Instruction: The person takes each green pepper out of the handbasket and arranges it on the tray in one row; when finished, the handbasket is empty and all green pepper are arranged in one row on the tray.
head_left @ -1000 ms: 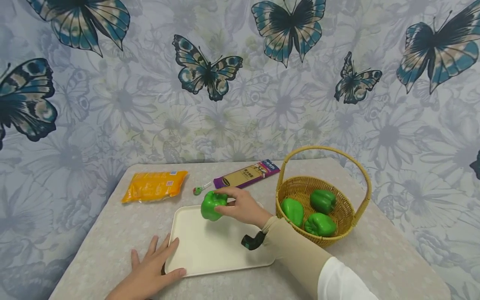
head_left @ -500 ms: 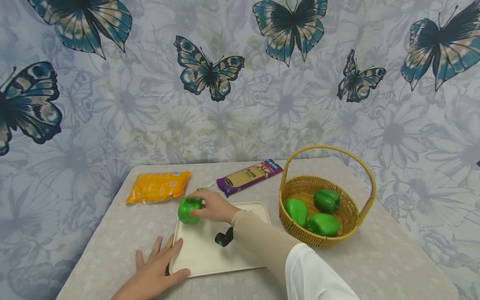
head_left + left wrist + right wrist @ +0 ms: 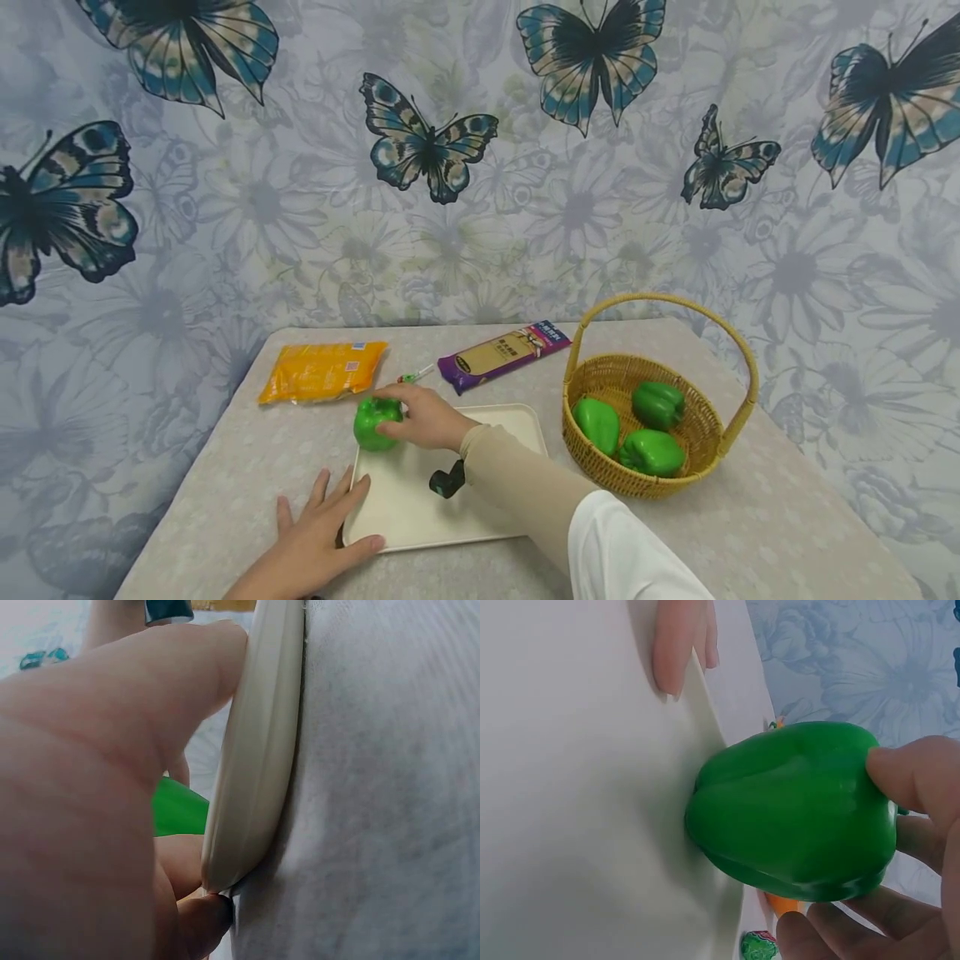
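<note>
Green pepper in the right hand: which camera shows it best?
Right wrist: the green pepper looms large and almost whole, held by the right hand. The head view shows it small, partly covered; the left wrist view shows only a green patch beside the tray.

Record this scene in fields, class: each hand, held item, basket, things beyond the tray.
Right hand: holds a green pepper
Left hand: touches the cream tray at its near-left corner
Held item: at the tray's far-left corner
Basket: woven, right of the tray, three green peppers inside
Beyond the tray: orange packet, lollipop, purple packet, left to right
</note>
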### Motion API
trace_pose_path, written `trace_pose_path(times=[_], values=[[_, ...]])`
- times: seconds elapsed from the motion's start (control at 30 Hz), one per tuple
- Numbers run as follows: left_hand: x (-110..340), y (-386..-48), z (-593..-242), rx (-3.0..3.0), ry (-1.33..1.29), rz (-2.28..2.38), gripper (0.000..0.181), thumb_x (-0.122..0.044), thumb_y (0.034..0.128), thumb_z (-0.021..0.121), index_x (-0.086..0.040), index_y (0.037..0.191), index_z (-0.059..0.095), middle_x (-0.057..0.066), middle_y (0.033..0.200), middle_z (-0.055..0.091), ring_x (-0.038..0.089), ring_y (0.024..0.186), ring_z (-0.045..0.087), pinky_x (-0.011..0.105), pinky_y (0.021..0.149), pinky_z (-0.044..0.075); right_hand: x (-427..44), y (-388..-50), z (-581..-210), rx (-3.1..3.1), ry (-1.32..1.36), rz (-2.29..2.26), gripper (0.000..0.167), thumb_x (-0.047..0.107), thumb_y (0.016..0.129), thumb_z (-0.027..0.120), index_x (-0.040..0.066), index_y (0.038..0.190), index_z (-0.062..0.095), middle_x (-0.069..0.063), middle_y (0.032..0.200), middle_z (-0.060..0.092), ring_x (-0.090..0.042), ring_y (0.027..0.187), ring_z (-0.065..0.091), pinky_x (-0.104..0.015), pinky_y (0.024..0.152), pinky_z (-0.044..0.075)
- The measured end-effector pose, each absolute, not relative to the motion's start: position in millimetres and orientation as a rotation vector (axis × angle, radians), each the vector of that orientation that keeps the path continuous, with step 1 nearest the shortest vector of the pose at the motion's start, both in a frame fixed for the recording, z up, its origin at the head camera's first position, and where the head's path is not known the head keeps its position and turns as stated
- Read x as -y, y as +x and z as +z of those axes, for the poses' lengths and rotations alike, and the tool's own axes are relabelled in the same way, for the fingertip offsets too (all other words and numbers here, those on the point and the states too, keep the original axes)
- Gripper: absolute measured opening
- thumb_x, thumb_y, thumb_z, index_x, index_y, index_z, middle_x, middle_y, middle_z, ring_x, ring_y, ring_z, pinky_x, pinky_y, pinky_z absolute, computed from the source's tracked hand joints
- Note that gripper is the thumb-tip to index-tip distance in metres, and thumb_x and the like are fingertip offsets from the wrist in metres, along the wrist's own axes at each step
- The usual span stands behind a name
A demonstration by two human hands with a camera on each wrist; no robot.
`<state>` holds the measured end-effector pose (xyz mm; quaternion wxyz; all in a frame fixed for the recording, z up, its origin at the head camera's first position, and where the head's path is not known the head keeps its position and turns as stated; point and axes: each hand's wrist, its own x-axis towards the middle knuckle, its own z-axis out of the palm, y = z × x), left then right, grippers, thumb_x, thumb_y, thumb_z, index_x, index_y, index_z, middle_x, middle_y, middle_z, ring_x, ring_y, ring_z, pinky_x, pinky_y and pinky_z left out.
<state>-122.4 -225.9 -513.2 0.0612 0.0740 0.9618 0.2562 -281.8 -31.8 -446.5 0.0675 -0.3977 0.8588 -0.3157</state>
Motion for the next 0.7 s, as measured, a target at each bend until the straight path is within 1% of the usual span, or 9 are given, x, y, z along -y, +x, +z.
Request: trace_pose_path(times=[0.13, 0.27, 0.37, 0.43, 0.5, 0.57, 0.6, 0.63, 0.7], values=[[223.0, -126.0, -513.9, -2.897, 0.223, 0.767, 0.104, -0.079, 0.0829, 0.064, -0.01, 0.158, 0.042, 0.03, 0.164, 0.029, 0.064, 0.15, 0.003, 0.092, 0.092, -0.016, 25.1, -282.1, -448.9, -2.574, -1.144, -0.982, 0.06, 0.039, 0.1, 0.069, 0.019, 0.153, 0.05, 0.004, 0.155, 0.053, -0.016, 0.14, 0.052, -0.036, 0.112, 0.047], [222.1, -127.0, -513.5, -2.88, 0.214, 0.762, 0.104, -0.079, 0.0832, 0.063, -0.01, 0.158, 0.041, 0.03, 0.165, 0.026, 0.064, 0.15, 0.001, 0.092, 0.092, -0.017, 14.3, -276.0, -448.1, -2.542, -1.034, -1.059, 0.066, 0.049, 0.099, 0.065, 0.028, 0.157, 0.044, 0.007, 0.16, 0.046, -0.024, 0.145, 0.048, -0.044, 0.115, 0.044], [222.0, -126.7, -511.6, -2.862, 0.192, 0.758, 0.105, -0.079, 0.0831, 0.063, -0.01, 0.158, 0.041, 0.031, 0.165, 0.025, 0.064, 0.149, 0.001, 0.091, 0.092, -0.018, 0.6, -269.4, -442.5, -2.518, -0.981, -1.16, 0.068, 0.052, 0.098, 0.064, 0.033, 0.159, 0.038, 0.009, 0.163, 0.041, -0.026, 0.148, 0.044, -0.046, 0.116, 0.044], [222.1, -126.7, -510.3, -2.85, 0.179, 0.757, 0.105, -0.079, 0.0835, 0.063, -0.009, 0.158, 0.041, 0.032, 0.165, 0.024, 0.065, 0.149, 0.001, 0.091, 0.091, -0.018, -14.0, -266.0, -435.4, -2.512, -0.992, -1.226, 0.068, 0.048, 0.1, 0.064, 0.032, 0.16, 0.037, 0.007, 0.164, 0.039, -0.027, 0.149, 0.042, -0.046, 0.116, 0.044], [222.2, -127.1, -509.4, -2.835, 0.171, 0.762, 0.105, -0.079, 0.0837, 0.062, -0.009, 0.159, 0.04, 0.032, 0.165, 0.022, 0.066, 0.148, 0.0, 0.091, 0.091, -0.019, -33.0, -263.8, -425.5, -2.547, -1.037, -1.268, 0.065, 0.043, 0.101, 0.064, 0.026, 0.159, 0.04, 0.004, 0.163, 0.042, -0.024, 0.148, 0.043, -0.045, 0.115, 0.045], [223.0, -127.9, -509.3, -2.819, 0.166, 0.773, 0.105, -0.078, 0.0841, 0.063, -0.009, 0.159, 0.039, 0.031, 0.166, 0.02, 0.065, 0.148, -0.002, 0.09, 0.091, -0.02, -56.8, -261.1, -412.7, -2.601, -1.054, -1.304, 0.056, 0.037, 0.102, 0.064, 0.019, 0.153, 0.05, -0.001, 0.156, 0.052, -0.023, 0.14, 0.052, -0.043, 0.109, 0.05], [223.7, -128.5, -509.3, -2.811, 0.165, 0.774, 0.105, -0.078, 0.0843, 0.063, -0.009, 0.16, 0.038, 0.031, 0.166, 0.019, 0.065, 0.148, -0.002, 0.089, 0.092, -0.02, -70.5, -260.8, -407.2, -2.629, -1.056, -1.326, 0.05, 0.035, 0.102, 0.064, 0.017, 0.148, 0.056, -0.002, 0.149, 0.058, -0.022, 0.134, 0.057, -0.041, 0.105, 0.053], [223.4, -129.4, -510.0, -2.806, 0.162, 0.775, 0.105, -0.078, 0.0844, 0.063, -0.01, 0.16, 0.038, 0.03, 0.166, 0.019, 0.065, 0.148, -0.003, 0.089, 0.092, -0.02, -85.8, -260.7, -401.2, -2.659, -1.045, -1.342, 0.044, 0.033, 0.103, 0.064, 0.015, 0.142, 0.061, -0.003, 0.14, 0.065, -0.021, 0.125, 0.063, -0.039, 0.098, 0.057], [223.1, -131.5, -511.8, -2.798, 0.162, 0.779, 0.105, -0.077, 0.0844, 0.064, -0.01, 0.16, 0.037, 0.029, 0.167, 0.018, 0.065, 0.148, -0.003, 0.089, 0.092, -0.02, -118.1, -261.3, -388.5, -2.681, -0.981, -1.376, 0.032, 0.031, 0.103, 0.063, 0.012, 0.129, 0.07, -0.005, 0.122, 0.073, -0.021, 0.106, 0.069, -0.037, 0.087, 0.059]])
